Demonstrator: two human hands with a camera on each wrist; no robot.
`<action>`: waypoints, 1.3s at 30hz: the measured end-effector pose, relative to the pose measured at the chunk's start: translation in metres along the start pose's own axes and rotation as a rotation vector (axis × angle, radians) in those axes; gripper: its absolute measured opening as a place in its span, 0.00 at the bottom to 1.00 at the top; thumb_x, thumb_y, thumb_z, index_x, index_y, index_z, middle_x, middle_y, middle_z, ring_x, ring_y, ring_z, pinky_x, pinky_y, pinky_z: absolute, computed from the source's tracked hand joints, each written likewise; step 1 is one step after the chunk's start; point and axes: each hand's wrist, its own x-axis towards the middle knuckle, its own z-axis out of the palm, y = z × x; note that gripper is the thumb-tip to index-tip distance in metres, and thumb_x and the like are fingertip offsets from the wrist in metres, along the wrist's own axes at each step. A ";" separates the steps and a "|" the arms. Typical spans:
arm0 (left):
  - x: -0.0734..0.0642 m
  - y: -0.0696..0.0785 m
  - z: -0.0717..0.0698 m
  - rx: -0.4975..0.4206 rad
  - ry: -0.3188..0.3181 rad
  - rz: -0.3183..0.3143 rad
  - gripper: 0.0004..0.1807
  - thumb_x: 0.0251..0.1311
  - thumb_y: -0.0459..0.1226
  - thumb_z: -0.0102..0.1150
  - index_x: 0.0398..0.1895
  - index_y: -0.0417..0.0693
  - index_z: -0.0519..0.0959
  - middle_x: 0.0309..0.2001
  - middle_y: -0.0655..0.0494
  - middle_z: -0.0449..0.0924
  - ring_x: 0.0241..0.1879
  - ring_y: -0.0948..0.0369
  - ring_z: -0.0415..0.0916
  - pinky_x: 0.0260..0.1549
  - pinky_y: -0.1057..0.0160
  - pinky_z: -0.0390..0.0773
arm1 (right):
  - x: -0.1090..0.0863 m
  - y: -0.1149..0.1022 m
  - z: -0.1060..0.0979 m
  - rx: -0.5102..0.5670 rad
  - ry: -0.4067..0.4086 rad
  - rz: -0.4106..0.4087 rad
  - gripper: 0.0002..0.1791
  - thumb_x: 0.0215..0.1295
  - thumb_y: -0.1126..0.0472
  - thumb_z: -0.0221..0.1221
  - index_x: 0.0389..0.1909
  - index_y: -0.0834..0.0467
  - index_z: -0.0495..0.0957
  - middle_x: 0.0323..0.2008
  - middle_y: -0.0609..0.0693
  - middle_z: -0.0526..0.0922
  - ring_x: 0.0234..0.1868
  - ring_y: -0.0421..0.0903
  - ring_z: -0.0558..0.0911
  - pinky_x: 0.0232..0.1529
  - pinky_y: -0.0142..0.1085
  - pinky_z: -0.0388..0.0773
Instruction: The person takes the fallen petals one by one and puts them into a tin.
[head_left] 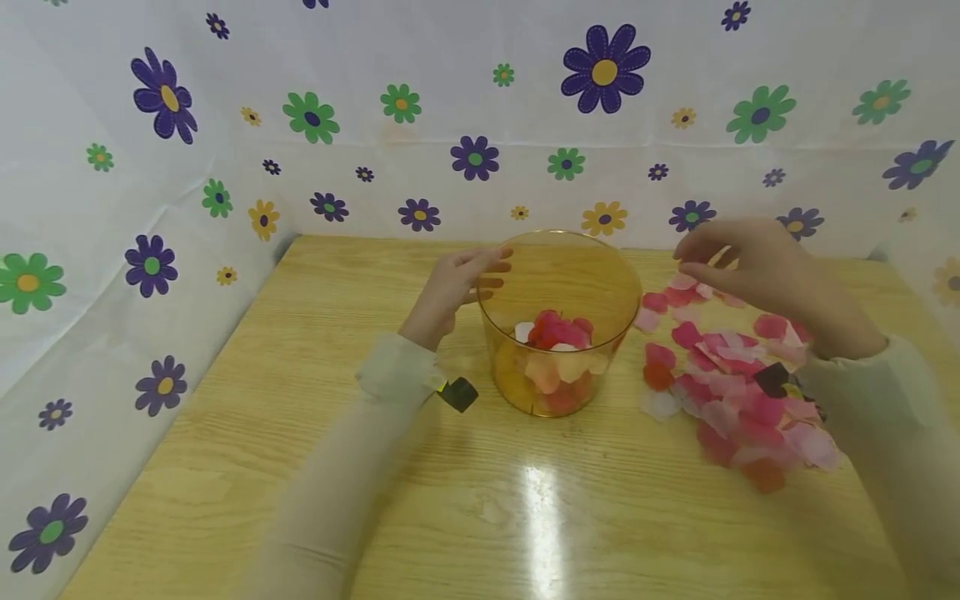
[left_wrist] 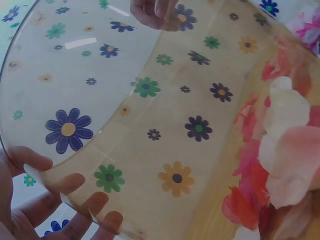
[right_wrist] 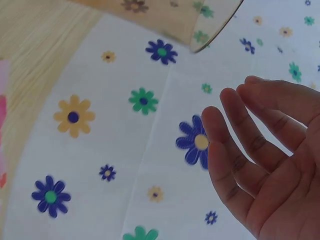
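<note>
A clear amber plastic bucket point(head_left: 558, 287) stands upright on the table with pink, red and white artificial petals point(head_left: 558, 333) in its bottom. My left hand point(head_left: 453, 292) holds the bucket at its left side near the rim, and in the left wrist view its fingers point(left_wrist: 102, 202) curve along the wall. To the right of the bucket, my right hand point(head_left: 757, 258) is raised over the far end of a loose heap of petals point(head_left: 742, 392). Its fingers point(right_wrist: 245, 125) are loosely bent, and nothing is between them.
The heap spreads over the right side of the wooden table point(head_left: 300, 467), with some petals close to the bucket. A white cloth point(head_left: 420, 50) printed with flowers hangs along the back and sides. Dark square tags point(head_left: 458, 394) show at both wrists.
</note>
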 end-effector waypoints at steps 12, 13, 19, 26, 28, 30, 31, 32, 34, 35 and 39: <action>0.000 0.014 -0.007 0.349 -0.006 0.083 0.19 0.68 0.44 0.48 0.56 0.47 0.77 0.52 0.47 0.80 0.46 0.53 0.81 0.47 0.59 0.79 | -0.030 0.039 -0.001 0.025 -0.059 0.157 0.14 0.60 0.56 0.62 0.45 0.57 0.81 0.41 0.57 0.85 0.41 0.53 0.81 0.33 0.21 0.71; -0.001 0.017 -0.008 0.417 0.011 0.091 0.17 0.67 0.44 0.49 0.54 0.49 0.78 0.50 0.48 0.81 0.43 0.54 0.82 0.45 0.60 0.80 | -0.031 0.041 0.000 0.034 -0.063 0.168 0.15 0.60 0.55 0.62 0.46 0.57 0.80 0.42 0.58 0.84 0.42 0.53 0.81 0.32 0.21 0.72; -0.016 0.037 -0.015 0.746 0.055 0.077 0.16 0.65 0.46 0.51 0.53 0.57 0.79 0.52 0.52 0.81 0.41 0.58 0.81 0.39 0.59 0.78 | -0.037 0.048 0.003 0.063 -0.076 0.200 0.18 0.60 0.51 0.61 0.48 0.54 0.80 0.45 0.57 0.84 0.42 0.53 0.82 0.31 0.23 0.74; -0.032 0.046 -0.022 0.960 0.032 0.079 0.17 0.63 0.49 0.49 0.51 0.57 0.79 0.50 0.54 0.81 0.48 0.55 0.77 0.40 0.57 0.77 | -0.040 0.055 0.004 0.062 -0.042 0.189 0.15 0.59 0.53 0.63 0.46 0.55 0.81 0.43 0.56 0.84 0.40 0.48 0.81 0.32 0.22 0.73; -0.034 0.044 -0.019 1.024 0.021 0.094 0.18 0.63 0.49 0.48 0.50 0.56 0.80 0.48 0.55 0.83 0.46 0.56 0.78 0.37 0.58 0.77 | -0.041 0.056 0.004 0.061 -0.037 0.188 0.15 0.59 0.53 0.63 0.45 0.54 0.81 0.43 0.55 0.84 0.39 0.45 0.80 0.32 0.22 0.73; -0.035 0.042 -0.016 1.088 0.018 0.110 0.18 0.62 0.49 0.48 0.49 0.55 0.81 0.46 0.56 0.84 0.43 0.57 0.79 0.34 0.60 0.77 | -0.041 0.056 0.005 0.059 -0.019 0.170 0.13 0.59 0.55 0.63 0.44 0.55 0.81 0.41 0.55 0.85 0.38 0.40 0.80 0.33 0.21 0.72; -0.035 0.042 -0.014 1.106 0.019 0.115 0.18 0.61 0.48 0.48 0.49 0.54 0.81 0.45 0.56 0.84 0.41 0.57 0.79 0.33 0.60 0.77 | -0.042 0.056 0.006 0.063 -0.016 0.171 0.13 0.59 0.55 0.63 0.44 0.55 0.81 0.41 0.54 0.85 0.37 0.38 0.80 0.34 0.20 0.72; -0.034 0.042 -0.013 1.121 0.021 0.120 0.18 0.61 0.47 0.49 0.48 0.53 0.81 0.44 0.56 0.84 0.41 0.58 0.80 0.32 0.61 0.78 | -0.042 0.055 0.006 0.067 -0.010 0.165 0.13 0.59 0.56 0.63 0.43 0.55 0.81 0.41 0.54 0.85 0.36 0.35 0.79 0.34 0.20 0.72; -0.033 0.043 -0.011 1.133 0.025 0.126 0.17 0.60 0.46 0.49 0.46 0.52 0.82 0.43 0.56 0.84 0.39 0.58 0.80 0.32 0.61 0.77 | -0.043 0.055 0.008 0.074 0.000 0.158 0.12 0.59 0.56 0.63 0.42 0.54 0.81 0.40 0.54 0.85 0.35 0.33 0.79 0.34 0.20 0.73; -0.032 0.043 -0.010 1.132 0.029 0.127 0.16 0.59 0.45 0.50 0.46 0.51 0.82 0.43 0.56 0.84 0.38 0.58 0.80 0.31 0.62 0.77 | -0.043 0.054 0.009 0.078 0.006 0.157 0.11 0.59 0.57 0.63 0.42 0.54 0.82 0.40 0.53 0.85 0.35 0.31 0.79 0.34 0.20 0.73; -0.030 0.042 -0.007 1.115 0.036 0.124 0.15 0.60 0.42 0.50 0.45 0.48 0.82 0.44 0.54 0.84 0.39 0.57 0.80 0.34 0.61 0.78 | -0.044 0.052 0.011 0.088 0.010 0.156 0.10 0.58 0.56 0.63 0.41 0.53 0.82 0.39 0.52 0.85 0.34 0.29 0.78 0.35 0.21 0.73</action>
